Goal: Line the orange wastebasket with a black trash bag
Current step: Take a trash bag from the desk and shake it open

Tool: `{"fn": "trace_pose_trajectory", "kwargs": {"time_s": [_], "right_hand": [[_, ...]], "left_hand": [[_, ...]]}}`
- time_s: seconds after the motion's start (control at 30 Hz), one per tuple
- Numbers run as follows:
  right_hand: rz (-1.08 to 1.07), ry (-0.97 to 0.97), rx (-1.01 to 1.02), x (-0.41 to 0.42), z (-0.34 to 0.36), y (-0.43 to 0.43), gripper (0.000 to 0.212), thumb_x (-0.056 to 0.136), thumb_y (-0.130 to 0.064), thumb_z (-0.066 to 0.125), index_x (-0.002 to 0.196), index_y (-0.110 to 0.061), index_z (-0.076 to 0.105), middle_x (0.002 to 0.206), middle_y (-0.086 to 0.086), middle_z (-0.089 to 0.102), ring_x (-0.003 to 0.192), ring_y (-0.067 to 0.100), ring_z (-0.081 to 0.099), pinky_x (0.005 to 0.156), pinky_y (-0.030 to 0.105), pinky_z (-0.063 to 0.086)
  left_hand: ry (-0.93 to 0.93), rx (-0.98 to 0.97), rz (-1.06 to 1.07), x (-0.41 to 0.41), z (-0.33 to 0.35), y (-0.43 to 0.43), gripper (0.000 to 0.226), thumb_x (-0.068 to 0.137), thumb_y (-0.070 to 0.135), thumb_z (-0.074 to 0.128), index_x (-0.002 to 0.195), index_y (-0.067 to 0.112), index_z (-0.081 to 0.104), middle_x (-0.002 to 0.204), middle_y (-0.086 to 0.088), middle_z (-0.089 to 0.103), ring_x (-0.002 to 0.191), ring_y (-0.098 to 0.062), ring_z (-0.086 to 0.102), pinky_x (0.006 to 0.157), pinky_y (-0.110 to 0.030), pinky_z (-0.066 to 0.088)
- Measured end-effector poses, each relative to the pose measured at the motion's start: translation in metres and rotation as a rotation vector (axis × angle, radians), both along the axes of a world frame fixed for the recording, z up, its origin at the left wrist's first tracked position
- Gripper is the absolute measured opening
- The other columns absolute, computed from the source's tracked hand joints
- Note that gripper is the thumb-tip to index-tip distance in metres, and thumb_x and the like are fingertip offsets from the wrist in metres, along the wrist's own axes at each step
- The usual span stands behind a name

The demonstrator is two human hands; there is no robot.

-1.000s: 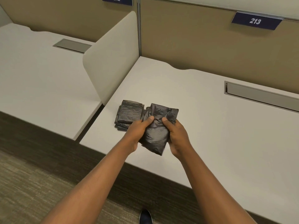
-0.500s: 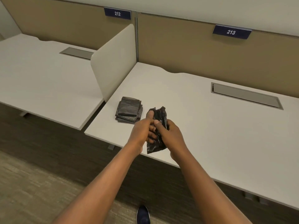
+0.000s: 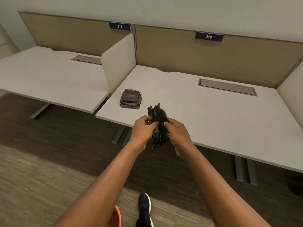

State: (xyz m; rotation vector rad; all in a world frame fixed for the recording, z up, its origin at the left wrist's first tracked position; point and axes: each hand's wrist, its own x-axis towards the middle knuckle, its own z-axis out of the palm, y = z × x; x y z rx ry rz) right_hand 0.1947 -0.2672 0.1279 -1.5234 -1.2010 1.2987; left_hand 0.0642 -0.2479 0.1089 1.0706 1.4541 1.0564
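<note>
A crumpled black trash bag (image 3: 158, 118) hangs in the air at the front edge of the white desk (image 3: 213, 112). My left hand (image 3: 142, 131) pinches its left side and my right hand (image 3: 178, 136) pinches its right side, fingers working at the plastic. A sliver of the orange wastebasket (image 3: 116, 217) shows at the bottom edge, on the floor beside my left forearm; most of it is hidden. A stack of folded black bags (image 3: 131, 99) lies on the desk's near left corner, apart from my hands.
A white divider panel (image 3: 118, 63) separates this desk from the one on the left (image 3: 49, 79). Tan partitions carry signs 212 and 213. A grey cable tray (image 3: 227, 86) is set into the desk. My dark shoe (image 3: 145, 208) stands on the carpet.
I have stepped back from the desk, carrying the bag off its surface. The bag has gone from a flat folded packet to a bunched, partly opened one. The wastebasket rim has come into view.
</note>
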Motion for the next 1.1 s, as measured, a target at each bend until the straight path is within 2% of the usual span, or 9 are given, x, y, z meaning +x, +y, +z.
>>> {"fn": "trace_pose_trajectory", "kwargs": {"time_s": [0.17,0.27,0.4,0.53,0.67,0.8,0.97,1.03,1.1], "right_hand": [[-0.029,0.024,-0.002,-0.007,0.016,-0.040,0.029,0.105,-0.025,0.044,0.103,-0.023,0.073,0.095,0.004,0.078,0.095,0.022,0.072,0.078,0.035,0.056],[-0.052,0.056,-0.034,-0.015,0.021,-0.055,0.029,0.105,-0.023,0.044,0.101,-0.023,0.073,0.094,0.003,0.079,0.097,0.024,0.072,0.084,0.039,0.056],[-0.125,0.218,-0.103,-0.035,0.021,-0.066,0.027,0.106,-0.017,0.044,0.102,-0.019,0.070,0.090,0.001,0.080,0.096,0.025,0.073,0.089,0.044,0.057],[-0.218,0.433,-0.209,-0.068,0.018,-0.078,0.022,0.105,-0.014,0.045,0.104,-0.015,0.067,0.089,0.005,0.078,0.093,0.024,0.071,0.087,0.045,0.059],[-0.237,0.546,-0.274,-0.111,0.017,-0.096,0.021,0.104,-0.012,0.048,0.113,-0.011,0.067,0.102,0.013,0.077,0.095,0.026,0.072,0.068,0.037,0.063],[-0.170,0.523,-0.286,-0.153,0.015,-0.111,0.022,0.103,-0.015,0.050,0.115,-0.008,0.067,0.108,0.015,0.077,0.101,0.028,0.072,0.072,0.038,0.062],[-0.038,0.300,-0.199,-0.188,0.022,-0.122,0.027,0.105,-0.025,0.047,0.115,-0.011,0.068,0.111,0.011,0.077,0.104,0.028,0.073,0.089,0.042,0.059],[-0.005,0.026,-0.082,-0.198,0.025,-0.126,0.030,0.104,-0.032,0.049,0.120,-0.014,0.067,0.116,0.009,0.075,0.103,0.025,0.072,0.092,0.040,0.058],[0.000,-0.369,0.139,-0.206,0.027,-0.131,0.043,0.101,-0.040,0.054,0.138,-0.017,0.057,0.132,0.008,0.066,0.109,0.018,0.066,0.094,0.040,0.056]], "left_hand": [[-0.162,-0.097,0.098,-0.030,0.014,-0.042,0.012,0.092,0.010,0.066,0.096,0.018,0.074,0.088,-0.003,0.080,0.089,-0.020,0.077,0.083,-0.042,0.062],[-0.243,-0.155,0.165,-0.060,0.019,-0.059,0.014,0.092,0.009,0.064,0.100,0.015,0.074,0.085,-0.002,0.080,0.083,-0.018,0.078,0.070,-0.035,0.061],[-0.398,-0.208,0.266,-0.110,0.018,-0.082,0.014,0.093,0.008,0.063,0.103,0.012,0.071,0.087,-0.007,0.080,0.080,-0.023,0.078,0.061,-0.034,0.061],[-0.504,-0.269,0.318,-0.164,0.004,-0.107,0.017,0.097,0.011,0.055,0.096,0.010,0.072,0.085,-0.011,0.079,0.077,-0.024,0.077,0.077,-0.047,0.062],[-0.590,-0.342,0.322,-0.220,-0.008,-0.140,0.020,0.099,0.011,0.051,0.094,0.008,0.071,0.096,-0.015,0.073,0.088,-0.030,0.070,0.089,-0.054,0.055],[-0.596,-0.343,0.310,-0.270,-0.005,-0.165,0.019,0.100,0.014,0.050,0.093,0.010,0.067,0.094,-0.010,0.068,0.084,-0.026,0.067,0.070,-0.047,0.060],[-0.602,-0.273,0.303,-0.307,0.015,-0.182,0.018,0.098,0.014,0.052,0.088,0.010,0.066,0.084,-0.006,0.063,0.080,-0.023,0.064,0.075,-0.045,0.055],[-0.590,-0.209,0.307,-0.316,0.025,-0.186,0.019,0.098,0.011,0.053,0.087,0.009,0.068,0.078,-0.004,0.067,0.071,-0.019,0.068,0.060,-0.035,0.059],[-0.569,-0.155,0.296,-0.322,0.034,-0.190,0.013,0.096,0.010,0.057,0.089,0.008,0.068,0.080,-0.006,0.069,0.072,-0.020,0.067,0.061,-0.031,0.057]]}}
